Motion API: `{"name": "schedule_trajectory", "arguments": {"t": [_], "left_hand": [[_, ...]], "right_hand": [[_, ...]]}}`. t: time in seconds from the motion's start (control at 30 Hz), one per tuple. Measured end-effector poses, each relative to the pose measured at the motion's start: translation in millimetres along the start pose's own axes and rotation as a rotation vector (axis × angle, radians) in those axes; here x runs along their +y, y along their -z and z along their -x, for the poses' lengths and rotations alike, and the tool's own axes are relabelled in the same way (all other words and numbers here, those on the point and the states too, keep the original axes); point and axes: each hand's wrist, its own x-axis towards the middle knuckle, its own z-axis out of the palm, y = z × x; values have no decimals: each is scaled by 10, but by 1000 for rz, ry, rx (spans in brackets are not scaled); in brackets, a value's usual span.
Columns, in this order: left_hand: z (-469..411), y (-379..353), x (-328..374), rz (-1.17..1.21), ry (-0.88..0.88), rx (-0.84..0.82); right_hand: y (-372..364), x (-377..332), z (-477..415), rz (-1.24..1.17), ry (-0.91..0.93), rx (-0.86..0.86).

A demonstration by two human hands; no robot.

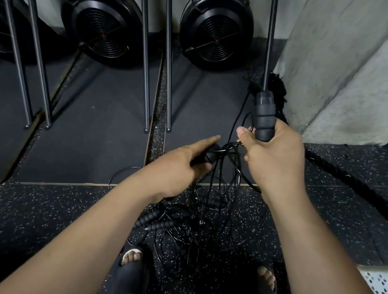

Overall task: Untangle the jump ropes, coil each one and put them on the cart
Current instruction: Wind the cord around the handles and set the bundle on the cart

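A tangle of thin black jump-rope cords (204,222) hangs from my hands down to the speckled floor between my feet. My right hand (273,160) grips one ribbed black foam handle (264,116) upright, thumb out to the left. My left hand (181,164) holds a second black handle (211,154) low and level, index finger stretched forward. Cords loop between the two hands. More ribbed handles (154,223) lie on the floor within the heap. No cart is in view.
Two black fan housings of rowing machines (100,22) (216,27) stand at the back with metal rails (146,70) leaning over dark mats. A concrete pillar (354,68) rises at right. A thick black battle rope (352,182) runs along the floor at right.
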Motion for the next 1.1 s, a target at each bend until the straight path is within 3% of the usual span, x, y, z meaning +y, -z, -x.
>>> {"name": "schedule_trajectory", "arguments": {"t": [0.27, 0.47, 0.7, 0.9, 1.1], "left_hand": [[-25, 47, -76, -12, -70, 72], [-62, 59, -102, -39, -83, 179], [-3, -42, 141, 239, -261, 271], [-37, -71, 104, 283, -302, 234], [-53, -9, 76, 192, -300, 246]], "right_hand": [[68, 9, -29, 28, 24, 28], [-20, -1, 20, 49, 45, -84], [-104, -47, 115, 165, 130, -182], [-100, -62, 109, -87, 19, -190], [-50, -168, 132, -84, 109, -124]]}}
